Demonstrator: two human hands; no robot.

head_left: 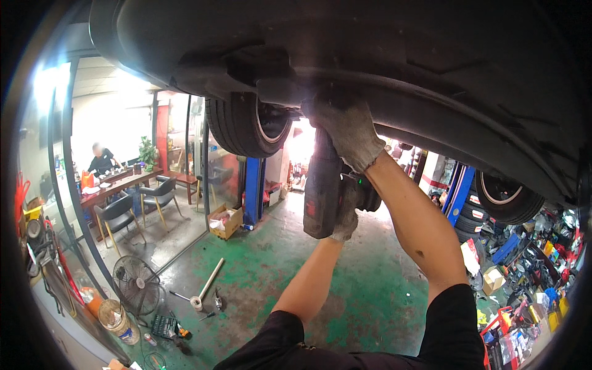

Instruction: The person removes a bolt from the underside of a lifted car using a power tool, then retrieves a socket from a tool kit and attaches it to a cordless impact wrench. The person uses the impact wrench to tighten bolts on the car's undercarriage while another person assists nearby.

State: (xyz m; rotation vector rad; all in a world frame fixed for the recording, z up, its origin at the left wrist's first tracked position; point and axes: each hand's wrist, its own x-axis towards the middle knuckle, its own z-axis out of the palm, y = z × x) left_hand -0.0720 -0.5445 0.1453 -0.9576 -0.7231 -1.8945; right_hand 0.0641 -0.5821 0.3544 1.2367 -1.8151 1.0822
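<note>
Above me hangs the dark underside of a raised car (pixel 394 61). My left hand (pixel 348 216), in a light knitted work glove, is closed round a black cordless power tool (pixel 322 191) that looks like an impact wrench. It is held upright, with red marks on its side and a small green light near its grip. Higher up, my right hand (pixel 351 126), gloved too, reaches to the tool's upper end, right against the car's underside. Its fingers are curled, but shadow hides what they grip. Just left of it is a car wheel (pixel 246 123).
Blue lift posts (pixel 253 188) stand on both sides. Left are a floor fan (pixel 135 283), a bucket (pixel 117 317), a socket set (pixel 165 327) and a long pale bar (pixel 211 280). Piled parts (pixel 524 271) crowd the right. A person (pixel 103 160) sits at a desk behind glass.
</note>
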